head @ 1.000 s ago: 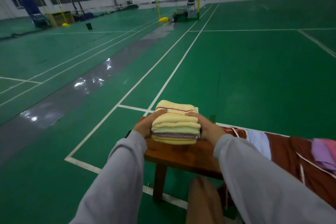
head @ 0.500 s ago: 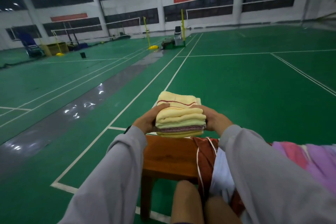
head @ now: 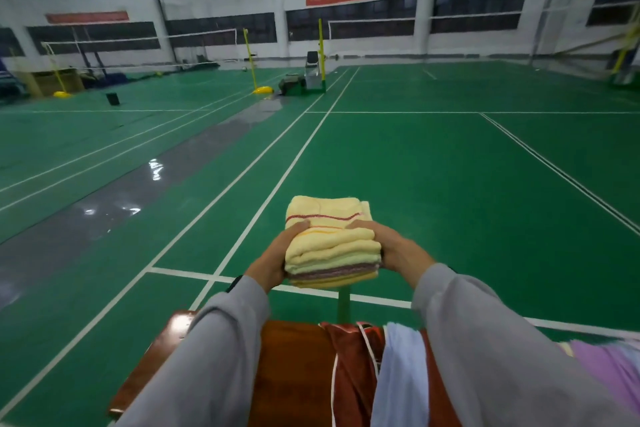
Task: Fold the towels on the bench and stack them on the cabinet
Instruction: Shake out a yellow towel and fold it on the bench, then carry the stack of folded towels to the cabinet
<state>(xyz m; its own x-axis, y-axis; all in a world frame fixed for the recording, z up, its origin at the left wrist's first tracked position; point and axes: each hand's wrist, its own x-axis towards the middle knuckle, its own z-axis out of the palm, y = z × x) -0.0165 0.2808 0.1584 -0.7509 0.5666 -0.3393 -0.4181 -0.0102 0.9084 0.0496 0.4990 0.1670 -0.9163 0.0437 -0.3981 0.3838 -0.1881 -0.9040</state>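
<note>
The glossy brown wooden bench (head: 291, 357), nearest, carries unfolded red, blue and purple cloths (head: 398, 374). Just beyond, the left hand (head: 273, 260) and right hand (head: 394, 250) clasp the stack of folded yellow towels (head: 330, 243), which has now been lifted off the bench. It looks ready to carry to the cabinet, which is not in view.

Brown wooden bench (head: 294, 374) stands on the green court floor (head: 415, 184). Left end is bare wood, with glare at the left corner. Past the bare part lies a dark red cloth (head: 349, 374) with white trim, draped over the far edge. A light blue cloth (head: 398, 374) overlaps its right side. Further right is a purple cloth (head: 602, 367), partly hidden by a sleeve.
</note>
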